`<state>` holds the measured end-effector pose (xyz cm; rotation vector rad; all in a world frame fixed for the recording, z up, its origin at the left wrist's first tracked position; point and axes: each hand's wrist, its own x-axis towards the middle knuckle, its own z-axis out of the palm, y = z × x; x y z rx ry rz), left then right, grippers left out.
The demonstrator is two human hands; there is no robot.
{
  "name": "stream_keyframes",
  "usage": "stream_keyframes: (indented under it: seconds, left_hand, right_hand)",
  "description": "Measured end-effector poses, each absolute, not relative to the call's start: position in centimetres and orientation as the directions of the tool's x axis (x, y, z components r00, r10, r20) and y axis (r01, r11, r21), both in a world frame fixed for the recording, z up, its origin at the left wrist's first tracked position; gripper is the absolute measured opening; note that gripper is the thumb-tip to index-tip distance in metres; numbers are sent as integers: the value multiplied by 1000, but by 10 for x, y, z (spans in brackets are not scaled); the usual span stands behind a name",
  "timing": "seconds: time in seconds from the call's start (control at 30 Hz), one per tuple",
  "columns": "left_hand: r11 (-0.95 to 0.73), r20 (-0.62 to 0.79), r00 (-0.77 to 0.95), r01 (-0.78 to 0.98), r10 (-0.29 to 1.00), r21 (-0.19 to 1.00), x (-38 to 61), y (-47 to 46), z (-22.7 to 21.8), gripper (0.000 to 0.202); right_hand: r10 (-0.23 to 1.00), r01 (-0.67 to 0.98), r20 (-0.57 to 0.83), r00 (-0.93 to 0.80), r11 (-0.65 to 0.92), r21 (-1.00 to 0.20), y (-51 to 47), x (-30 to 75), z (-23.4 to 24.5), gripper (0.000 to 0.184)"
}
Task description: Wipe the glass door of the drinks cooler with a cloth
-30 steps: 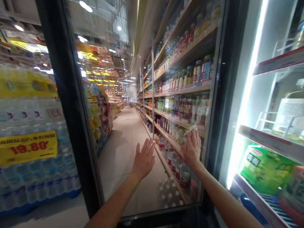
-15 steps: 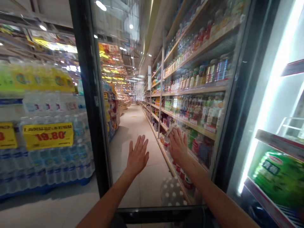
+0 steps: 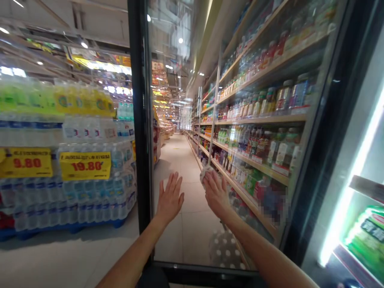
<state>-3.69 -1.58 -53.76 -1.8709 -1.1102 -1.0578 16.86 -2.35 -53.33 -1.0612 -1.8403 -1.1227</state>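
Observation:
Before me stands a glass door (image 3: 180,240) in a black frame. My left hand (image 3: 170,199) lies flat near its lower left part, fingers spread, with nothing in it. Under the fingers of my right hand (image 3: 216,194) is a crumpled whitish cloth (image 3: 205,176), pressed to the pane. That hand is to the right of my left one, at about the same height. Most of the cloth's right side is hidden by the fingers.
Stacked water bottles (image 3: 90,214) with yellow price signs (image 3: 85,165) stand to the left. Shelves of bottled drinks (image 3: 261,118) show in the glass. On the right are a bright light strip (image 3: 345,208) and a green package (image 3: 367,236) on a shelf. An aisle floor (image 3: 177,152) runs ahead.
My right hand has moved left and slightly down across the glass with the cloth, nearer my left hand. The left hand stays spread. My view has turned a little left.

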Motion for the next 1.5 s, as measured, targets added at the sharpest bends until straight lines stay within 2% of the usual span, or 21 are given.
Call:
stream_keyframes:
  seconds: [0.1,0.2,0.33,0.4,0.53,0.6,0.67,0.87,1.07,1.13,1.33,1.5]
  left_hand:
    - [-372,894,305,912,329,-175,-45,-16,-540,52]
    - [-356,898,301,917,321,-180,-53,-14,-540,52]
    - [-337,907,287,924,308,-179,-61,-14,-535,57]
    - [-336,911,283,925,299,-177,-66,-16,-532,58]
    - [-321,912,290,927,291,-193,-81,-22,-532,57]
    - [-312,913,286,930,289,-192,-87,-24,-533,56]
    - [-307,915,287,931,283,-197,-91,-24,-534,57]
    - [-292,926,266,938,267,-186,-94,-27,-529,56]
    - [-225,928,276,949,251,-221,-110,-31,-524,54]
    - [-220,933,270,951,239,-219,-115,-30,-521,54]
    - [-244,953,227,954,202,-175,-106,-29,-511,55]
    - [-271,953,242,944,183,-188,-97,-29,-506,57]
  right_hand:
    - [252,818,796,-551,353,455,-26,164,-567,46]
    - [215,765,755,-620,380,520,-23,157,-561,43]
    - [218,836,828,-517,338,433,-14,134,-510,43]
    - [221,853,846,-486,333,403,-11,122,-502,45]
    - [228,736,726,-649,429,523,-17,113,-542,46]
    - [191,666,667,-720,461,587,-18,112,-560,44]
    - [151,632,648,-747,465,620,-16,108,-558,42]
    - [196,760,770,-607,429,489,1,74,-498,45]
    - [164,555,576,-801,564,611,-1,53,-540,42]
    - [152,526,551,-821,576,625,2,49,-536,42]
    - [179,734,760,-625,465,494,12,44,-473,44]
    - [133,624,647,-751,462,630,0,82,-492,44]
